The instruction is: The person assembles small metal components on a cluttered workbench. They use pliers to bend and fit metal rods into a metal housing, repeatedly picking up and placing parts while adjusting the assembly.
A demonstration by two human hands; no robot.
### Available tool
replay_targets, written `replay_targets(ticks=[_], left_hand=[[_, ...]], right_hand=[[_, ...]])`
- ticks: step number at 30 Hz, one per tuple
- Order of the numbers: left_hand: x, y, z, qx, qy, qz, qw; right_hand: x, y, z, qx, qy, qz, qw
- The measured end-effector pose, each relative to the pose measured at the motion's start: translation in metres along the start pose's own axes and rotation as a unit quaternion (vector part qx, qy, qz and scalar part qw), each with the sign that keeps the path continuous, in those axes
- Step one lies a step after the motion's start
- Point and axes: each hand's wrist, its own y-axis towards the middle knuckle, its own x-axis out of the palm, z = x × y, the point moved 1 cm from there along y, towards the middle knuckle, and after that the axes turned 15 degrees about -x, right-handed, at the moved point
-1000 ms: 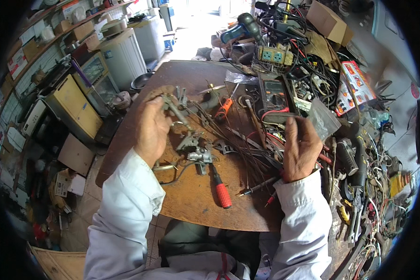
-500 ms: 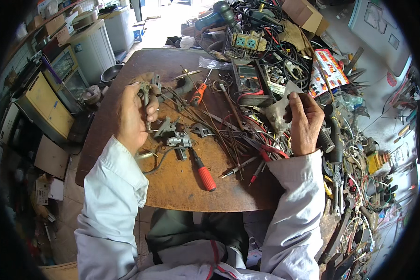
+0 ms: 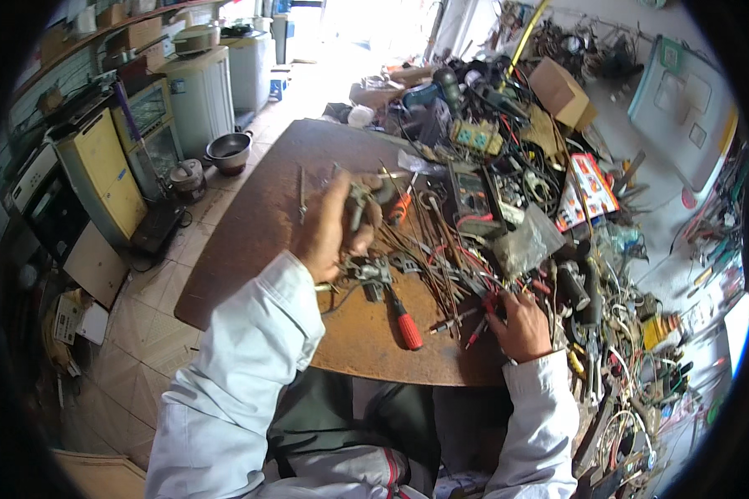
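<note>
Dial: the clock face is centred on the small metal part (image 3: 358, 214), with 12 o'clock pointing away from the seated person.
Left hand: the metal part is grasped by the left hand (image 3: 326, 231) and held above the brown tabletop (image 3: 258, 241), partly covered by curled fingers.
Right hand: at 4 o'clock, the right hand (image 3: 524, 326) is lowered onto the red-handled tool (image 3: 491, 301); whether its handles are gripped or merely touched cannot be told, since they are partly covered.
Metal fitting: at 6 o'clock, just beyond the left hand, the metal fitting (image 3: 372, 273) is left lying on the tabletop.
Red screwdriver: at 5 o'clock, it (image 3: 407, 331) is laid beside the fitting, held by neither hand.
Long rods: a loose bundle (image 3: 435, 270) is spread at 4 o'clock.
Orange screwdriver: it (image 3: 401, 206) is set down at 3 o'clock, with the multimeter (image 3: 472, 197) placed farther out.
Plastic bag: between 3 and 4 o'clock, the clear bag (image 3: 528, 241) is rested on the clutter.
Progress: the part is picked up; no tool is applied to it, and the fitting is left separate.
</note>
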Motion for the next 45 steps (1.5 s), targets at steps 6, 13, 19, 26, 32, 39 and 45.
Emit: replay_targets(ticks=[6, 13, 19, 26, 32, 39, 45], left_hand=[[0.002, -0.006, 0.001, 0.064, 0.074, 0.005, 0.995], [0.001, -0.002, -0.004, 0.083, 0.041, 0.011, 0.996], [0.001, 0.0, -0.004, 0.099, 0.026, 0.01, 0.995], [-0.004, 0.008, -0.008, 0.151, 0.036, 0.021, 0.988], [-0.005, 0.009, -0.012, 0.148, -0.011, -0.017, 0.989], [0.004, 0.005, -0.013, 0.181, 0.025, -0.04, 0.982], [0.002, 0.006, -0.015, 0.205, 0.092, -0.055, 0.973]], right_hand=[[0.015, 0.014, -0.012, -0.002, -0.072, 0.001, 0.997], [-0.013, 0.017, 0.007, 0.015, -0.016, -0.03, 0.999], [-0.047, 0.033, -0.011, 0.093, 0.246, 0.105, 0.959], [-0.027, 0.098, -0.081, 0.035, 0.541, 0.117, 0.832], [-0.008, 0.125, -0.115, -0.093, 0.291, 0.22, 0.926], [0.008, 0.121, -0.119, -0.112, 0.207, 0.252, 0.939], [0.011, 0.12, -0.12, -0.114, 0.202, 0.257, 0.938]])
